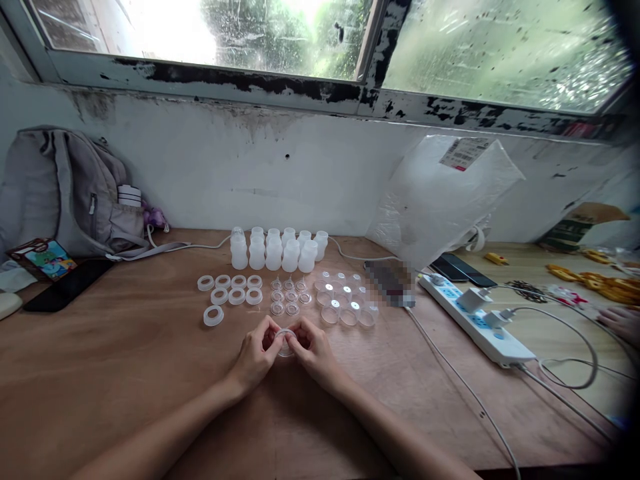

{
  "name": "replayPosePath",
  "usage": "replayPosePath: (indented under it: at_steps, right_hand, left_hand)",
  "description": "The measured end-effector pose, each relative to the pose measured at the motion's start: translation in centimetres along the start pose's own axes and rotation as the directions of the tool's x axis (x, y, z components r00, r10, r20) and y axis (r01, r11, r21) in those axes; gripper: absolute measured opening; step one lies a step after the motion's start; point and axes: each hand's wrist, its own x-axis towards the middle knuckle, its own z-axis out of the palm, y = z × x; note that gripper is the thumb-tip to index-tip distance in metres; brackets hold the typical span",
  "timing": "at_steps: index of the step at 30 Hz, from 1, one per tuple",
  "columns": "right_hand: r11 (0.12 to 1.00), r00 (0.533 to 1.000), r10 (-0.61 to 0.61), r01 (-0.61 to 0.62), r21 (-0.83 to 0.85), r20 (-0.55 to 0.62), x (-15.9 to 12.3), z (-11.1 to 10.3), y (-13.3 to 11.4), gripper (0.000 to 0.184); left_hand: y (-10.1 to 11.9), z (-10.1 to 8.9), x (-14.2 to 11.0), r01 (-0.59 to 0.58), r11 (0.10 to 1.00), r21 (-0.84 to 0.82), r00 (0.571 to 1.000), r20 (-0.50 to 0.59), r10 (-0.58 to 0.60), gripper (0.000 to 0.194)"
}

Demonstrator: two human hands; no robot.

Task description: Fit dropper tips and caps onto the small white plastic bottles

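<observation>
My left hand (256,355) and my right hand (316,351) meet above the brown table, thumbs and fingers pinching a small translucent ring (285,332) from both sides. A clear rounded part shows just below the ring, between the thumbs; its exact shape is partly hidden. Beyond my hands lie several clear silicone nipples (291,309) in short rows. To their left are several frosted screw rings (213,316), one set nearer to me. Several clear domed caps (349,316) sit to the right, close to my right hand. Behind these stand several frosted plastic bottles (273,253), upright in a cluster.
A white power strip (477,320) with plugs and trailing cables lies at right, near a phone (467,270). A grey backpack (65,180) and a dark phone (67,287) are at left. Another person's hand (620,323) rests at the far right edge.
</observation>
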Motion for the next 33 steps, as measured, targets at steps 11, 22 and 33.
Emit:
replayPosePath:
  at_steps: [11, 22, 33]
  right_hand:
    - [0.999, 1.0, -0.03, 0.03, -0.029, -0.006, 0.04, 0.0, 0.01, 0.011]
    - [0.987, 0.993, -0.119, 0.118, -0.113, 0.001, -0.3, -0.09, 0.3, 0.005]
    - [0.972, 0.986, -0.169, 0.168, -0.167, 0.006, -0.17, -0.06, 1.0, 0.004]
  left_hand:
    - [0.32, -0.12, 0.13, -0.014, 0.999, 0.031, 0.999, -0.031, 0.015, 0.01]
    - [-0.21, -0.32, -0.16, -0.142, 0.969, 0.203, 0.99, 0.009, 0.143, 0.006]
    - [-0.18, -0.2, -0.22, -0.146, 0.966, 0.214, 0.988, -0.016, 0.153, 0.008]
